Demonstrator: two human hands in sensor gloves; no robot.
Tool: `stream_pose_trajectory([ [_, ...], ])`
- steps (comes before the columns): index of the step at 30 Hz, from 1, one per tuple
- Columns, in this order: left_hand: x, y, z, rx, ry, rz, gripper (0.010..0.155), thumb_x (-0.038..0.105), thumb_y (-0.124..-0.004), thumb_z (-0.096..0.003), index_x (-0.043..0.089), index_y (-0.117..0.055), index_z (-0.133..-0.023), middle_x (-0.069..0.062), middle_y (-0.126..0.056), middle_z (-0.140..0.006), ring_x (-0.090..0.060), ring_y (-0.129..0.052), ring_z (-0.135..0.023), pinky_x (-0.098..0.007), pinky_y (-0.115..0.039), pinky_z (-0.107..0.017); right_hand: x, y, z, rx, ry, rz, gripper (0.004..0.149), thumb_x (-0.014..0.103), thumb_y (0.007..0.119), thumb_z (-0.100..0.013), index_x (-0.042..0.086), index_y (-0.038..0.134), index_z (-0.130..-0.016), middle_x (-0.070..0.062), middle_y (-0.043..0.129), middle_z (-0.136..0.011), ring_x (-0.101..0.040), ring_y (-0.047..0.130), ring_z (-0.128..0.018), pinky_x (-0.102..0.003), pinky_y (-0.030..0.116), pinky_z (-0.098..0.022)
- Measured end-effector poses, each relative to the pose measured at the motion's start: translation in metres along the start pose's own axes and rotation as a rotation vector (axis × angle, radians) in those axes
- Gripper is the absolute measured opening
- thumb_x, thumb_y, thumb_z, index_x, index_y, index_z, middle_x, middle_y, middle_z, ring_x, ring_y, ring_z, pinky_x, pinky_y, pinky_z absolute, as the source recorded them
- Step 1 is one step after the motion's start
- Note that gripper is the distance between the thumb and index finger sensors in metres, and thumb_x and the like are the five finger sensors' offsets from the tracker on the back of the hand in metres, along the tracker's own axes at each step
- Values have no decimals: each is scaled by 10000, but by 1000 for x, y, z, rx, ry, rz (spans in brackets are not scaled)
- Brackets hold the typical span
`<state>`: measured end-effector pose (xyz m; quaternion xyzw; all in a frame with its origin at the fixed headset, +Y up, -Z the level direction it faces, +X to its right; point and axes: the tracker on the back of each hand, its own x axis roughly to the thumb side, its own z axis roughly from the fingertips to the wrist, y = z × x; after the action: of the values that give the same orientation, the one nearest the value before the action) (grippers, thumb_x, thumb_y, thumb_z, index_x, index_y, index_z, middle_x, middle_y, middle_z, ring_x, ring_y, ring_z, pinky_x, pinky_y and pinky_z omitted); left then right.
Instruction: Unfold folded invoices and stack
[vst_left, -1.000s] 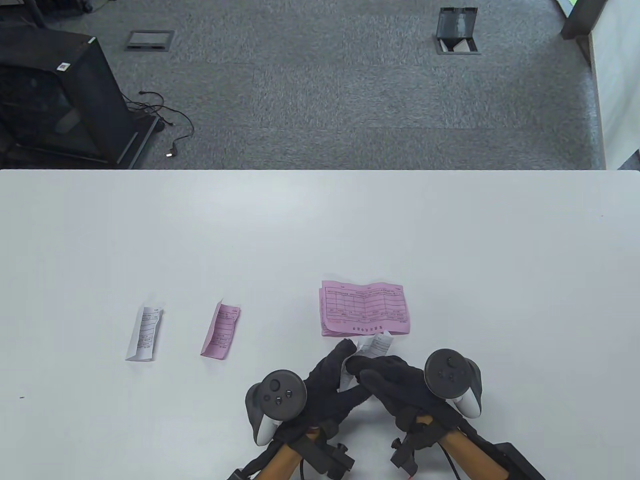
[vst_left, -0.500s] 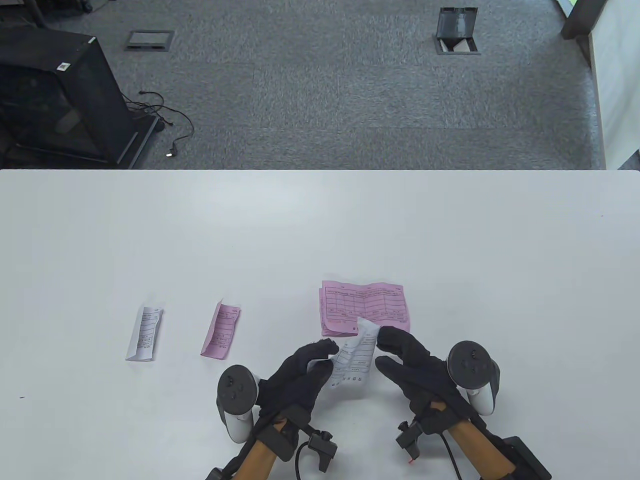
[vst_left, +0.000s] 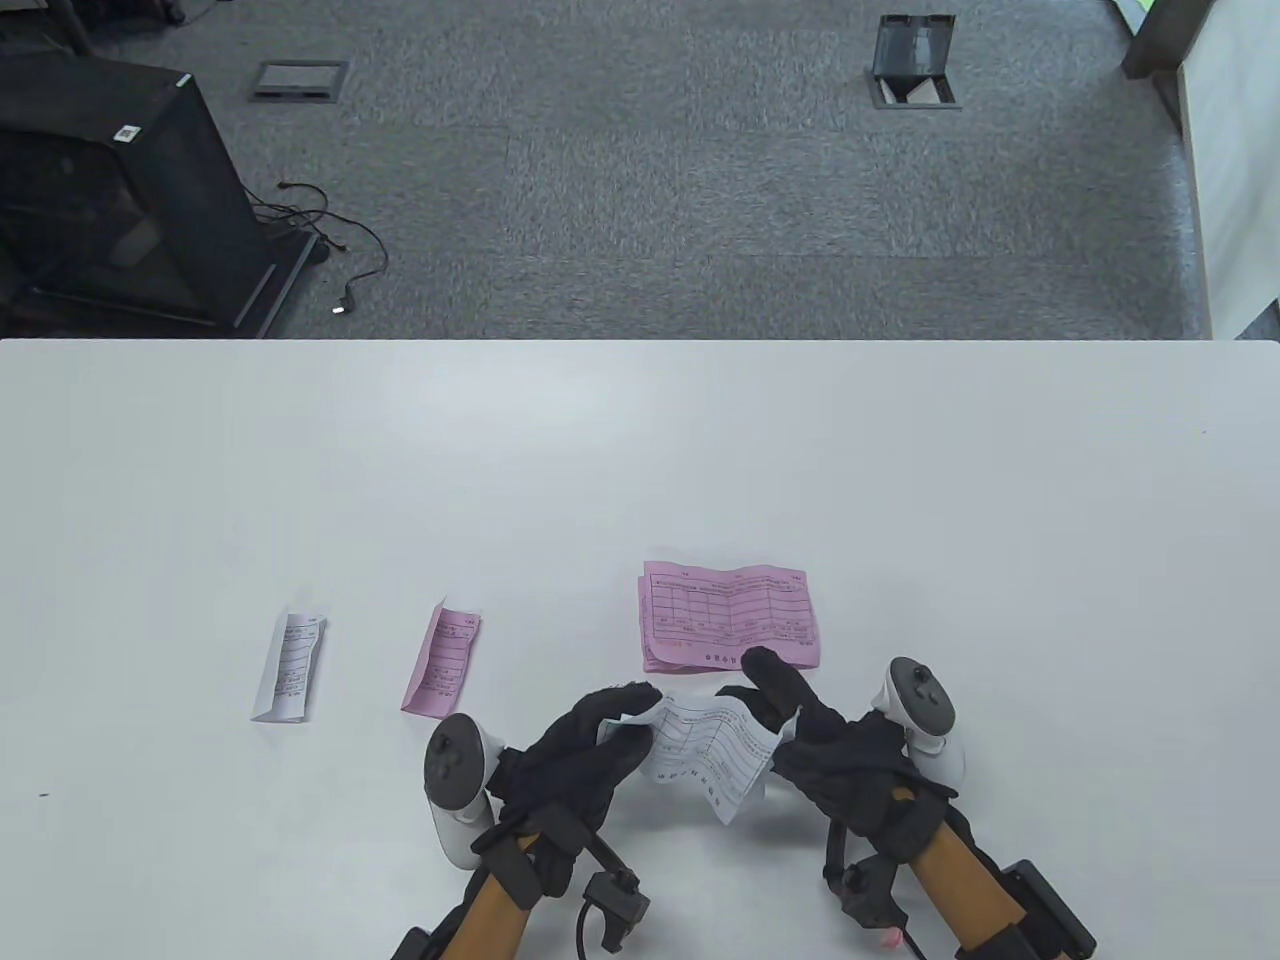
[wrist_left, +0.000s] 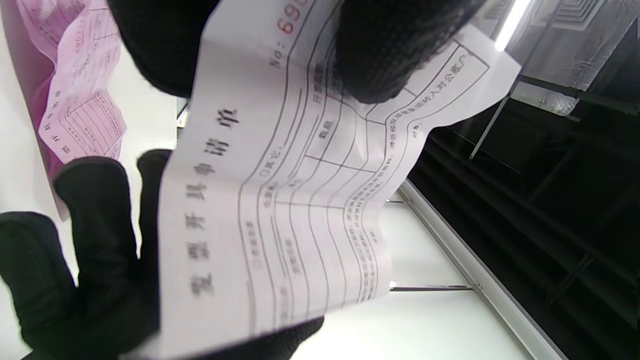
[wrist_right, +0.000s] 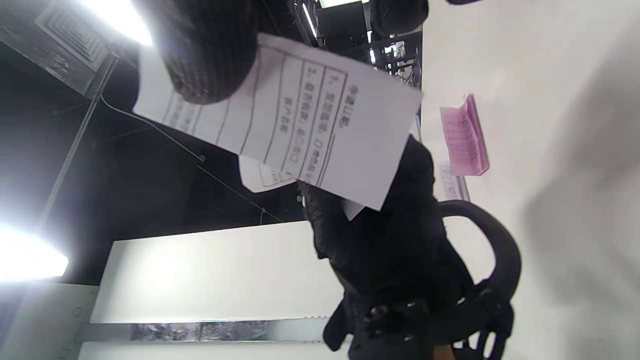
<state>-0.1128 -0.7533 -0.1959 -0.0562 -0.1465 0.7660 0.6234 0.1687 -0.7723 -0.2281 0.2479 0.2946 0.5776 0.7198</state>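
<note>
Right now both hands are up off the worktop (vst_left: 640, 450) with a white invoice (vst_left: 708, 752) stretched between them, close to the near edge. That left hand (vst_left: 585, 760) pinches the sheet's left end, fingertips (wrist_left: 370, 55) pressed onto the printed face, its grip clamped on the paper. Over on the other side the right hand (vst_left: 830, 745) holds the right end, one fingertip (wrist_right: 210, 55) down on the grid lines, its grip clamped on the same sheet. And the white invoice is mostly opened out, wavy with creases, printed side up, sagging a little in the middle.

Just beyond the hands lies the pink stack (vst_left: 730, 615), opened flat on the worktop, creased, apart from the sheet in the air. Off to the left a folded pink invoice (vst_left: 441, 662) sits on its own, and further left again a folded white invoice (vst_left: 288, 667), the two well apart from each other and from the hands.
</note>
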Motion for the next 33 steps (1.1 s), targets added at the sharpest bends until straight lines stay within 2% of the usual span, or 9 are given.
stream_pose_trajectory([
  [3, -2, 2, 2, 46, 20, -27, 395, 265, -819, -540, 284, -791, -933, -47, -948, -874, -300, -895, -798, -502, -759, -604, 3, 1, 1, -81, -26, 52, 696, 491, 764, -500, 254, 465, -1082, -113, 624, -1043, -473, 530, -983, -707, 420, -676],
  [6, -2, 2, 3, 82, 32, -56, 397, 270, -825, -539, 279, -790, -934, -45, -952, -870, -298, -901, -791, -499, -764, -599, 5, 1, 1, -132, -31, 67, 427, 403, 728, -536, 277, 680, -940, -72, 779, -923, -403, 680, -909, -674, 475, -672],
  [7, -2, 2, 3, 81, 40, -70, 397, 281, -830, -540, 275, -789, -935, -47, -952, -869, -301, -900, -790, -501, -763, -598, 6, 0, 2, -176, -31, 66, 393, 386, 729, -532, 260, 723, -905, -64, 828, -870, -388, 732, -870, -666, 497, -665],
  [9, -2, 4, 4, 98, 65, -113, 412, 330, -844, -542, 264, -784, -944, -64, -940, -882, -317, -886, -801, -514, -748, -606, 8, -4, 4, -236, -31, 105, 385, 378, 734, -528, 244, 742, -888, -57, 857, -829, -376, 766, -837, -657, 519, -658],
  [12, -1, 10, 7, 179, 142, -253, 421, 355, -860, -537, 245, -794, -937, -89, -934, -878, -341, -875, -797, -524, -736, -602, 16, -16, 12, -382, 12, 273, 386, 373, 735, -522, 210, 754, -872, -50, 880, -784, -359, 801, -797, -633, 548, -653],
  [15, 1, 15, 7, 230, 217, -436, 413, 339, -868, -529, 237, -811, -925, -86, -969, -810, -319, -924, -707, -479, -788, -527, 23, -25, 19, -504, 42, 384, 387, 370, 744, -508, 187, 773, -848, -55, 900, -736, -351, 833, -746, -621, 574, -640],
  [21, -2, 14, 0, 194, 274, -666, 424, 290, -891, -509, 233, -827, -924, -96, -1008, -731, -292, -973, -585, -418, -829, -417, 24, -29, 21, -563, 151, 551, 387, 372, 757, -502, 158, 794, -822, -62, 921, -676, -346, 863, -681, -610, 598, -620],
  [25, -7, 6, -9, 115, 353, -874, 549, 248, -902, -502, 223, -726, -1022, -110, -973, -798, -283, -967, -596, -394, -828, -413, 25, -25, 21, -616, 293, 871, 385, 405, 767, -495, 153, 819, -782, -55, 935, -621, -337, 884, -630, -596, 617, -608],
  [33, -21, -15, -29, -2, 464, -1327, 712, 339, -923, -488, 198, -589, -1100, -61, -936, -773, -217, -943, -537, -359, -812, -397, 18, -12, 14, -557, 505, 1272, 382, 450, 765, -495, 160, 847, -730, -41, 949, -559, -319, 903, -584, -579, 636, -601],
])
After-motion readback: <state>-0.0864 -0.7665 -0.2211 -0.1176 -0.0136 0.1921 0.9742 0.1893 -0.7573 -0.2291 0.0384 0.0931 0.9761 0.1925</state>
